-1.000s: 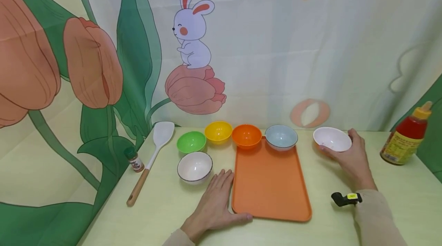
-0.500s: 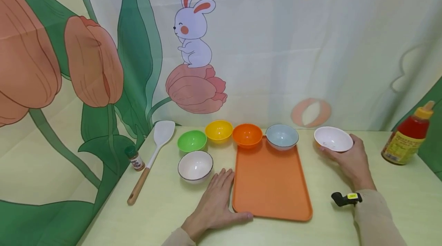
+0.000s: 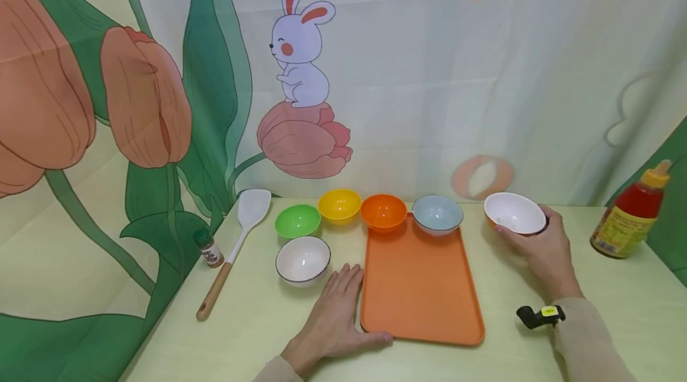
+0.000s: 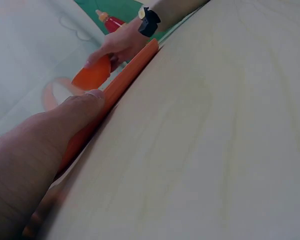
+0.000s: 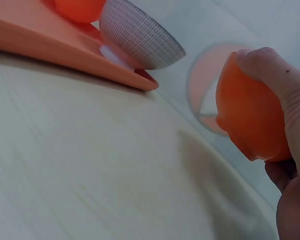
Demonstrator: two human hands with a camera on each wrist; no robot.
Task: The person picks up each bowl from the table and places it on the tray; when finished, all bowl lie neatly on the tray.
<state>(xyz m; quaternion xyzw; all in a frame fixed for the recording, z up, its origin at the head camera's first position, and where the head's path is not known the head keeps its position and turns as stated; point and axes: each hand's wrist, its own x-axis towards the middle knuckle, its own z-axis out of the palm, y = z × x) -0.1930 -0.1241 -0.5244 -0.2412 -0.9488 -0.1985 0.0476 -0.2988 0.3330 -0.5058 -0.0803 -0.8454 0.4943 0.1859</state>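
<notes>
The right hand (image 3: pixel 547 251) has its thumb and fingers curled around the side of a white-lined bowl (image 3: pixel 514 213), orange on the outside, with the thumb near the rim. That bowl is to the right of the tray and well apart from it, held off the table (image 3: pixel 241 340) — the right wrist view shows a gap beneath it and a shadow on the tabletop. The left hand (image 3: pixel 331 317) lies spread, palm down and grasping nothing; its straight fingers run along the left edge of the orange tray (image 3: pixel 421 286), and its thumb reaches across to rest at the near edge. At the tray's far end stand 2 bowls: an orange bowl (image 3: pixel 383 213) at the left corner and a light blue bowl (image 3: pixel 437 214) at the right. To the left of the tray are 3 more — a yellow bowl (image 3: pixel 340 206), a green bowl (image 3: pixel 297 222) and a white bowl (image 3: pixel 303 261) with a dark rim, nearest the left hand. Farther left lie a spatula (image 3: pixel 248 218) with a wooden handle and, just beside it, a small jar (image 3: pixel 210 251) with a green cap. A bottle of red sauce (image 3: pixel 628 218) with a yellow cap stands to the right of the right hand, and a printed cloth (image 3: pixel 397 102) hangs behind.
</notes>
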